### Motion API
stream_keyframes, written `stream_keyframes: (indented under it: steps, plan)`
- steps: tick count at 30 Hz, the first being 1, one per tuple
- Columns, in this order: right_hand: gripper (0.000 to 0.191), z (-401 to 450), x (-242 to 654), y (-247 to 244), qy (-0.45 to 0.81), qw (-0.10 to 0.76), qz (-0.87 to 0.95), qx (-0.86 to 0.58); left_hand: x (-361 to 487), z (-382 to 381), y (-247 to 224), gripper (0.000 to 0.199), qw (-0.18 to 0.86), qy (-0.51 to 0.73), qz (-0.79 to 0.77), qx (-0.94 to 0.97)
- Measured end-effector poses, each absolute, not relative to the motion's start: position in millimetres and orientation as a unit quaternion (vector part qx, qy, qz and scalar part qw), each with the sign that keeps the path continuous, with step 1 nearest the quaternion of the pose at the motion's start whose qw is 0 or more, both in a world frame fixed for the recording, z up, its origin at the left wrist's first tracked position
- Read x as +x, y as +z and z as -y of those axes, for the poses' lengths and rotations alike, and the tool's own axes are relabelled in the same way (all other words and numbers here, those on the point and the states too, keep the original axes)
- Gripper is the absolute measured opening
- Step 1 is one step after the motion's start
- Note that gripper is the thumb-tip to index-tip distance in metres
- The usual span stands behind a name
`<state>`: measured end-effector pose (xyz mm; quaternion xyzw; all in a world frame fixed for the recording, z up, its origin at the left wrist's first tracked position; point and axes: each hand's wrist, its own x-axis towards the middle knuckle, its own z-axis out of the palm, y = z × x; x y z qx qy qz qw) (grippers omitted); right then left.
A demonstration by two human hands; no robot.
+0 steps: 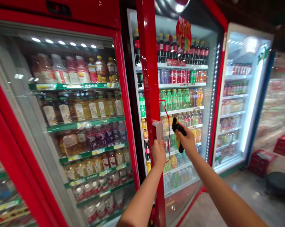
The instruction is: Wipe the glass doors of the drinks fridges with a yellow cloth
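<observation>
My left hand point(158, 154) is curled round the lower end of a pale handle point(159, 127), which is fixed to the red door frame point(149, 88). My right hand point(189, 140) is to the right of that frame, well clear of it, its fingers closed on a black-and-yellow tool point(179, 143); I cannot tell what kind of tool it is. Between the frame and the tool runs a thin red line point(168, 126), cord-like, bending at the top and ending low beside my left hand.

The red door frame stands swung outward, and its glass reaches away to the right. Through that glass, right of the frame, I see dark cola bottles point(174, 50) on the top shelf, red cans point(179, 76) below them, then green bottles point(174, 99). A red-and-yellow sign point(183, 34) hangs high to the right of the frame, over some of the cola.

To the left of the frame is another red-edged cooler point(126, 104), its green-trimmed shelves lined with bottled drinks. Far to the right of the frame stands a brightly lit cooler point(246, 29), with red boxes point(261, 162) on the floor point(229, 198) past it.
</observation>
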<state>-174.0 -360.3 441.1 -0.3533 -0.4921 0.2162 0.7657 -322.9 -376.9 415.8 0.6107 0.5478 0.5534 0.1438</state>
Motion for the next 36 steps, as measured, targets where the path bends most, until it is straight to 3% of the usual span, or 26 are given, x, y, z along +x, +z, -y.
stream_keyframes:
  steps: [10, 15, 19, 23, 30, 36]
  plan:
    - [0.05, 414.8, -139.9, 452.4, 0.213, 0.796, 0.447, -0.349, -311.8, 450.3, 428.4, 0.017, 0.039, 0.431, -0.484, 0.761]
    - [0.049, 427.3, -117.0, 462.6, 0.207, 0.804, 0.434, -0.35, -329.1, 464.5, 447.7, 0.037, -0.171, 0.37, -0.327, 0.853]
    - [0.048, 446.2, -104.3, 479.7, 0.19, 0.802, 0.456, -0.335, -329.9, 457.1, 461.5, 0.056, -0.242, 0.426, -0.284, 0.824]
    - [0.047, 471.3, -96.3, 496.2, 0.152, 0.792, 0.498, -0.319, -319.2, 446.9, 464.5, 0.075, -0.194, 0.456, -0.29, 0.819]
    - [0.04, 510.0, -91.4, 522.8, -0.103, 0.701, 0.608, -0.359, -293.7, 435.6, 441.4, 0.068, -0.081, 0.528, -0.273, 0.8]
    - [0.045, 532.4, -105.9, 548.0, -0.241, 0.608, 0.645, -0.396, -281.6, 438.7, 442.4, 0.054, -0.003, 0.573, -0.229, 0.787]
